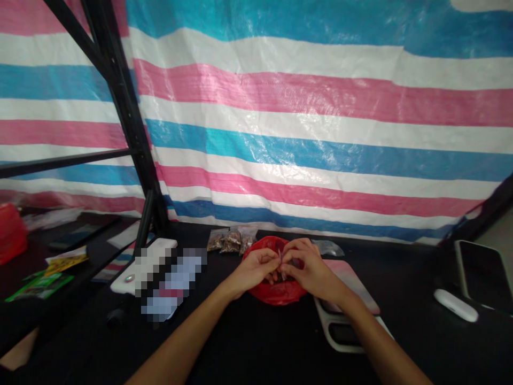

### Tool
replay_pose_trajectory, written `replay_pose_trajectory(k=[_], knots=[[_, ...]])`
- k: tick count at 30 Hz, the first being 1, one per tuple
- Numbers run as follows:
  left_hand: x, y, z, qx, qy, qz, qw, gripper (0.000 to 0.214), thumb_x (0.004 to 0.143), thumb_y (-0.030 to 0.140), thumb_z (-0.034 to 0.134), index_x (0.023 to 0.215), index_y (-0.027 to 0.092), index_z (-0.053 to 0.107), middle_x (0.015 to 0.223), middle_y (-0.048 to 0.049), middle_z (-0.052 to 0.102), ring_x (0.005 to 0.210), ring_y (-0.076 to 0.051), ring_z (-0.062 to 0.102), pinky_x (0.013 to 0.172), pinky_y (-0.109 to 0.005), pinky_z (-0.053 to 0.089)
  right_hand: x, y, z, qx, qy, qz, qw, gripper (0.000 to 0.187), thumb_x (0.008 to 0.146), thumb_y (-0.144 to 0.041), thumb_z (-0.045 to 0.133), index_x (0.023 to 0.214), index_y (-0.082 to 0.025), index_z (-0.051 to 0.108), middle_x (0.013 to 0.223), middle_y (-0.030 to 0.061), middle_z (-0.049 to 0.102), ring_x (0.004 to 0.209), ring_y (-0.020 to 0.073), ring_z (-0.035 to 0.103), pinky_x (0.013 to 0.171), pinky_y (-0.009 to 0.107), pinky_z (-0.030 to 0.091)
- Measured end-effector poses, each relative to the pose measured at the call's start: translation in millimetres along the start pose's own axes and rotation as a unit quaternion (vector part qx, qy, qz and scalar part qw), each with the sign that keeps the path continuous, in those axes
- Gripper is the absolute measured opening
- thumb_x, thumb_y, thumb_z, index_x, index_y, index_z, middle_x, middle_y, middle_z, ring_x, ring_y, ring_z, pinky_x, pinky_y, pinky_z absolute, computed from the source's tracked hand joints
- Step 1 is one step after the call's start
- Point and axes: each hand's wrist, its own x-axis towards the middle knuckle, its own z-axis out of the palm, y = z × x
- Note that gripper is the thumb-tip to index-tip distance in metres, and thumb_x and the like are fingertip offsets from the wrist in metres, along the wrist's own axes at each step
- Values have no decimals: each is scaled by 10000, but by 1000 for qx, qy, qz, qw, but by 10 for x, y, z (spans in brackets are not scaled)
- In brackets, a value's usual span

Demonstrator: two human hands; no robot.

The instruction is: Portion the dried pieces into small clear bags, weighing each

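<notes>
Both of my hands meet over a red plastic bag (276, 295), which stands with its mouth spread wide like a bowl. My left hand (256, 270) is closed, its thumb and fingers pinching one side of a small clear plastic bag (281, 258). From the other side my right hand (306, 266) pinches the same small bag. Only a thin edge of it shows between the fingertips. What lies inside the red bag is mostly hidden by my hands. Just behind, several small clear bags (231, 241) filled with brown bits lie side by side.
A white kitchen scale (340, 347) with a pinkish flat thing (356, 283) on it lies under my right forearm. Flat clear plastic (328, 247) lies behind. Further right are a white case (456, 305) and a phone (483, 272). A white device (160, 248) lies left, before a black post (126, 112).
</notes>
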Motion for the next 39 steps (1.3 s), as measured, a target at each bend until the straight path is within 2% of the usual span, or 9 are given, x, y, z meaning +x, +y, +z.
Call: replay_pose_trajectory(k=[13, 20, 23, 24, 26, 28, 33, 36, 39], knots=[[6, -29, 4, 24, -19, -4, 1000, 479, 713, 601, 748, 802, 153, 603, 649, 7, 650, 554, -96, 573, 554, -223, 425, -13, -82, -72, 16, -21, -3, 1000, 135, 873, -183, 678, 749, -233, 691, 1011, 30, 673, 1071, 242, 527, 979, 452, 348], [77, -95, 10, 30, 28, 39, 998, 310, 752, 443, 681, 729, 201, 489, 591, 57, 556, 504, -90, 534, 481, -207, 420, 16, -5, 2, 11, 75, -16, 997, 173, 860, -154, 582, 702, -221, 592, 948, 40, 680, 985, 237, 582, 914, 436, 390], [82, -83, 6, 27, 43, 67, 996, 257, 767, 397, 640, 727, 205, 473, 649, 48, 567, 569, -99, 566, 533, -221, 469, -6, 48, -43, 34, 77, -31, 996, 63, 912, -265, 599, 880, -233, 643, 1062, 60, 689, 1023, 242, 609, 941, 428, 418], [77, -73, 5, 27, 44, 75, 996, 233, 769, 376, 630, 729, 202, 481, 665, 44, 573, 587, -99, 573, 557, -225, 481, -20, 61, -60, 38, 63, -33, 997, 143, 894, -321, 650, 1013, -242, 653, 1143, 71, 681, 1080, 257, 603, 972, 438, 416], [63, -56, 6, 30, 43, 87, 995, 186, 765, 338, 617, 732, 193, 505, 673, 42, 580, 594, -94, 569, 590, -226, 487, -47, 78, -80, 33, 28, -31, 999, 527, 795, -392, 779, 1268, -261, 587, 1305, 92, 631, 1212, 298, 554, 1046, 477, 385], [59, -51, 8, 37, 44, 97, 994, 164, 759, 322, 610, 725, 189, 519, 664, 40, 585, 576, -91, 561, 592, -228, 482, -58, 84, -82, 20, 3, -27, 999, 673, 722, -383, 849, 1323, -274, 567, 1353, 94, 612, 1274, 321, 516, 1084, 499, 354], [107, -87, -14, 63, 91, 125, 986, 186, 777, 327, 600, 694, 207, 485, 571, 53, 550, 471, -91, 502, 476, -207, 390, -24, 69, -100, 28, 4, -24, 999, 224, 852, -283, 735, 1064, -245, 671, 1057, 48, 680, 998, 238, 636, 918, 386, 471], [130, -98, -56, 73, 146, 162, 973, 152, 807, 317, 603, 759, 209, 508, 610, 62, 536, 525, -97, 515, 507, -205, 391, -22, 62, -146, 11, -11, -10, 1000, 161, 872, -229, 683, 1032, -233, 672, 1027, 43, 636, 900, 207, 640, 819, 333, 495], [126, -95, -91, 83, 181, 186, 962, 134, 839, 317, 593, 795, 212, 522, 638, 62, 528, 550, -102, 509, 537, -213, 403, -37, 71, -160, -19, -38, -14, 999, 187, 865, -190, 660, 1047, -230, 671, 1054, 47, 650, 930, 215, 643, 841, 336, 492]])
